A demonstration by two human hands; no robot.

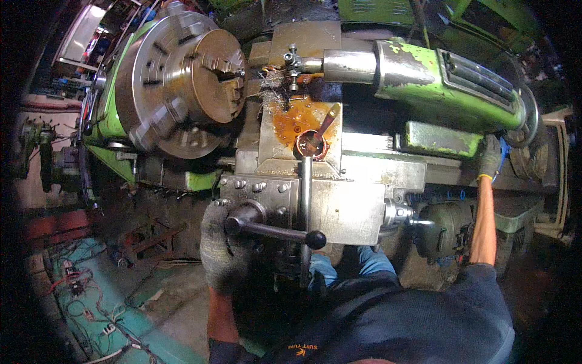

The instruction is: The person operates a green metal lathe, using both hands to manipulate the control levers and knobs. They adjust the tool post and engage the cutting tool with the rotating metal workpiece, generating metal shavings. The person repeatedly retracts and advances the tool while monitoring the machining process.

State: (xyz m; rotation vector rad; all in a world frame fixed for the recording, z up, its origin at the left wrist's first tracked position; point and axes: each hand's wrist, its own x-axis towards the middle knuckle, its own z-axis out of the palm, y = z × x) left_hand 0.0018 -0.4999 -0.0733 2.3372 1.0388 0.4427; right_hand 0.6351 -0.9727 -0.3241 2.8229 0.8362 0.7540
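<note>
My left hand (223, 246), in a grey knitted glove, is against the left side of the lathe's tool post (257, 188), behind the hub of its clamping lever (276, 230). Its fingers are hidden or blurred. At the far right my right hand (490, 159), gloved too, is beside the base of the green tailstock (442, 138). It looks closed around a slim blue thing (504, 158) whose kind I cannot make out. A round, brownish metal disc (209, 76) sits in the big chuck (151, 76), facing the tailstock quill (350, 65).
A small pot (311, 144) with a brush (329, 119) in it stands on the oily cross slide. Curled metal chips (276, 85) lie near the disc. A long steel bar (306, 218) runs toward me beside the tool post. Cables (112, 327) trail over the floor at lower left.
</note>
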